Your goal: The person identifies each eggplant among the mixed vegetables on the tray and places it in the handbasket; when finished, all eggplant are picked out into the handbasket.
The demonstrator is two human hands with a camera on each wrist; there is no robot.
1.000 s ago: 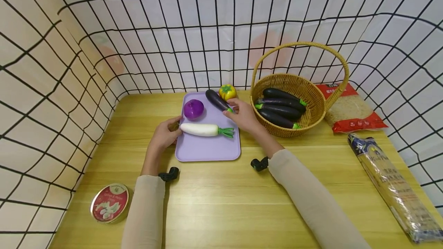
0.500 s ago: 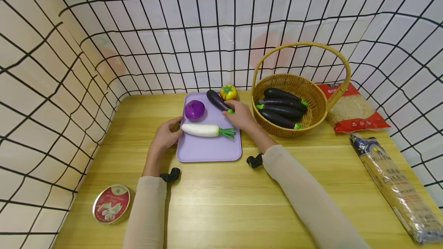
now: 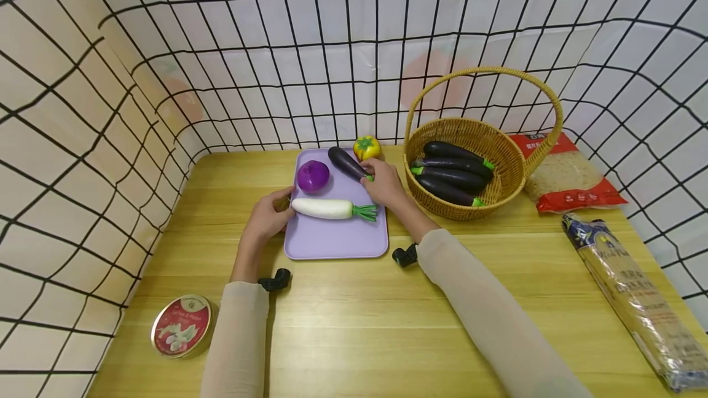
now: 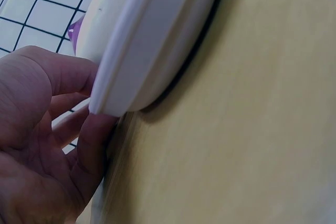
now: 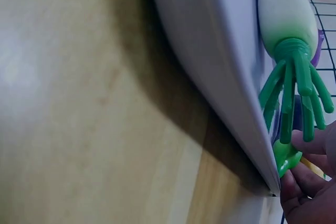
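Note:
A lilac tray (image 3: 337, 244) lies on the wooden table. My left hand (image 3: 269, 217) grips its left rim, thumb on top and a finger below in the left wrist view. A white radish (image 3: 322, 208) with green leaves lies across the tray, its pale end near that hand. Behind it are a round purple vegetable (image 3: 313, 176) and an eggplant (image 3: 344, 161) lying diagonally. At the tray's right side my right hand (image 3: 385, 184) pinches the eggplant's green cap (image 5: 286, 157) between thumb and fingers. A yellow vegetable with a green top (image 3: 367, 148) sits just beyond.
A wicker basket (image 3: 467, 210) with a tall handle holds several eggplants to the right. Beside it lie a red-and-clear bag (image 3: 575, 180) and a long clear packet (image 3: 630, 293). A red-lidded round tin (image 3: 181, 326) stands front left. Black-and-white grid walls surround the table.
The eggplant has shifted slightly left on the tray with my right hand at its cap, and my right forearm has drawn a little inward. My left hand keeps its place on the rim.

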